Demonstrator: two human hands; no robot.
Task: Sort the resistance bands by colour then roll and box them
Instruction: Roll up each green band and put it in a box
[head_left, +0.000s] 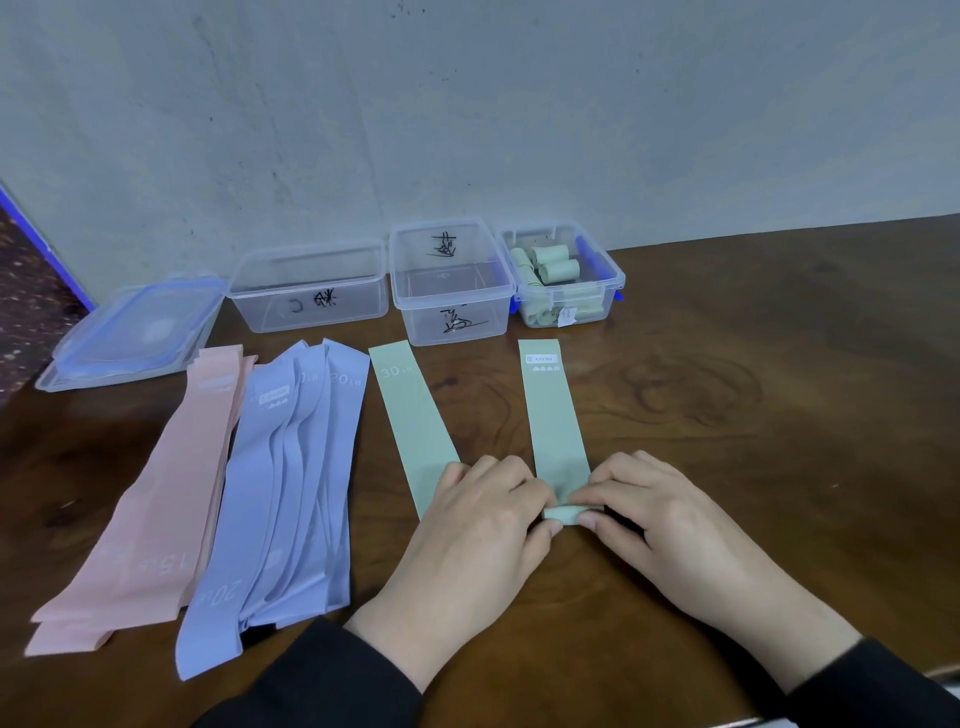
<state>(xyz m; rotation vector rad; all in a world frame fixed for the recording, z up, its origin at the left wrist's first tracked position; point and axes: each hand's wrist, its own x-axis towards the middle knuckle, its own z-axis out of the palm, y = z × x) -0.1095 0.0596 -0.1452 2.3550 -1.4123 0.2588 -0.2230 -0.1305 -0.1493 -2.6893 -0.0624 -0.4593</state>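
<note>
Green band (555, 415) pinched by both hands' grip, left hand (483, 525), right hand (660, 519), second green band (415, 421) beside (partly covered).

Two pale green bands, one marked "30 LB" (413, 431) and one with a white label (553, 415), are seen on a dark brown wooden table (727, 415) with swirling grain, beside a lavender-blue pile (291, 483) printed "20 LB" in white and a salmon-pink pile (156, 499) printed "15". Three clear plastic boxes are lined up behind: two bear black scrawled marks (309, 286) (451, 283), and the third (563, 280) (blue clips at its sides) is filled with pale green rolls (550, 262). A clear lid (135, 332) is edged in blue, and black sleeves (332, 680) are worn.
</note>
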